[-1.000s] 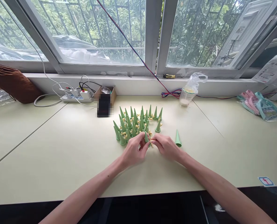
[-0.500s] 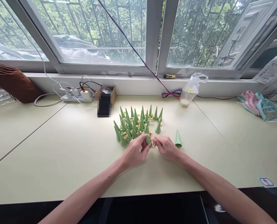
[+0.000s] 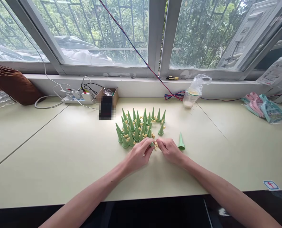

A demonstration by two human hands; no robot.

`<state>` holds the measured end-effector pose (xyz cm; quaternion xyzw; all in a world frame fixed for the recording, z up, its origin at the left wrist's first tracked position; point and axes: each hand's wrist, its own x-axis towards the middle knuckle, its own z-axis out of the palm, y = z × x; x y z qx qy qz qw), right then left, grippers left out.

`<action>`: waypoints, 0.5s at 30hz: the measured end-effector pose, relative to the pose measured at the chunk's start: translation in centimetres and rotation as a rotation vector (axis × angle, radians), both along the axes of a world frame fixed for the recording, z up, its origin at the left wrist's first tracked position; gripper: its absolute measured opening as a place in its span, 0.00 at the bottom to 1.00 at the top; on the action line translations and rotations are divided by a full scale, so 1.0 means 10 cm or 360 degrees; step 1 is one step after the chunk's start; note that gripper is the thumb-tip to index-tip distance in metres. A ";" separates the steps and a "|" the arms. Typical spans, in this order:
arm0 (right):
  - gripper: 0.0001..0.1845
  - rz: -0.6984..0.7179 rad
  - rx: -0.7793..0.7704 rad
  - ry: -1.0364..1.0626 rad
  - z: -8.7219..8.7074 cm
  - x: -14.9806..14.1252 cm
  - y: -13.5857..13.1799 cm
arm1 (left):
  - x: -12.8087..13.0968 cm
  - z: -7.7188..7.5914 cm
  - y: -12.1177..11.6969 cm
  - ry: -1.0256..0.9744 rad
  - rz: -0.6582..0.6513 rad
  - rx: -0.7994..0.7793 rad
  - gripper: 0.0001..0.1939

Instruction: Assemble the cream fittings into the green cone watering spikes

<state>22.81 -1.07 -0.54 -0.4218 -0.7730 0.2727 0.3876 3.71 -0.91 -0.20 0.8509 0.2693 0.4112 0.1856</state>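
My left hand (image 3: 141,152) is closed around a small green cone (image 3: 152,144), whose tip shows between thumb and fingers. Close beside it, my right hand (image 3: 169,150) pinches a small yellowish piece (image 3: 156,145) against the cone's side; the fingers hide most of it. Several green cones (image 3: 131,126) stand upright in a cluster just beyond my hands, with small yellowish pieces at their sides. Another cone (image 3: 161,130) stands at the cluster's right edge. To the right of my right hand, a lone green cone (image 3: 181,142) stands on the pale table (image 3: 84,164).
Toward the back stand a small cardboard box (image 3: 114,95), a power strip (image 3: 78,98) with cables, and a plastic cup in a bag (image 3: 190,96). Pink and teal plastic items (image 3: 264,106) lie at the right. A brown bag (image 3: 16,85) rests at the far left.
The cone in my left hand has turned so its tip points more toward me, and the left fingers have closed in around it. My right hand has barely moved.
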 end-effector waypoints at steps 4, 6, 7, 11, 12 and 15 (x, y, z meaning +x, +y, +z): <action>0.26 -0.0001 -0.0050 0.0062 -0.02 0.00 0.02 | 0.02 0.03 0.00 -0.0049 0.0103 -0.0084 0.06; 0.25 0.0007 -0.0037 0.0075 -0.02 0.00 0.02 | 0.04 0.06 0.00 -0.0097 0.0135 -0.0163 0.04; 0.24 0.0018 -0.0034 0.0082 -0.01 0.01 0.02 | 0.04 0.08 0.00 -0.0127 0.0146 -0.0211 0.04; 0.18 0.0097 -0.0077 0.0113 0.03 0.05 0.00 | 0.05 0.14 -0.01 -0.0253 0.0155 -0.0406 0.06; 0.17 0.0124 -0.0082 0.0112 0.04 0.06 0.00 | 0.05 0.14 -0.02 -0.0281 0.0140 -0.0454 0.07; 0.15 0.0190 -0.0039 0.0095 0.06 0.07 0.00 | 0.04 0.15 -0.02 -0.0350 0.0072 -0.0578 0.08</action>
